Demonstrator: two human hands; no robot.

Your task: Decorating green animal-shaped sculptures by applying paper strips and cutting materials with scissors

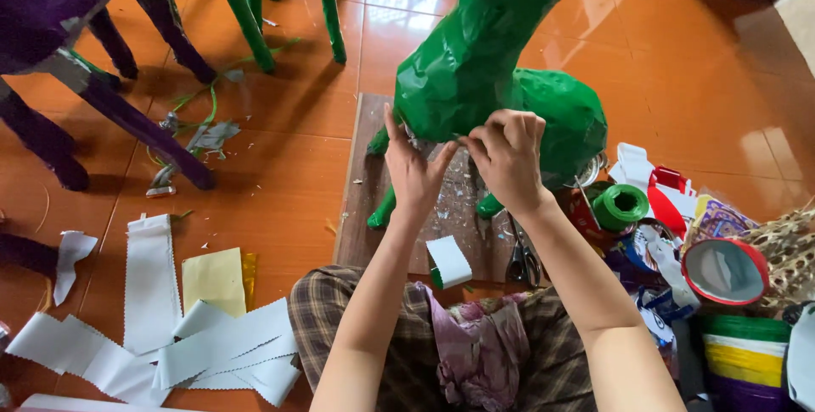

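One orange tiled floor [280,183], glossy; brown board [356,208] at centre bearing green figure [475,64]. Left hand [412,170] open, flat against figure; right hand [507,153] pinches a small piece at its surface. White paper strips [204,344] near left; tape rolls [739,353] near right; scissors [522,259] on board.

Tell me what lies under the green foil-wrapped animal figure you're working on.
The green foil-wrapped animal figure stands on a brown wooden board littered with small scraps. Grey scissors lie near its edge. The board beneath the body and hands is hidden.
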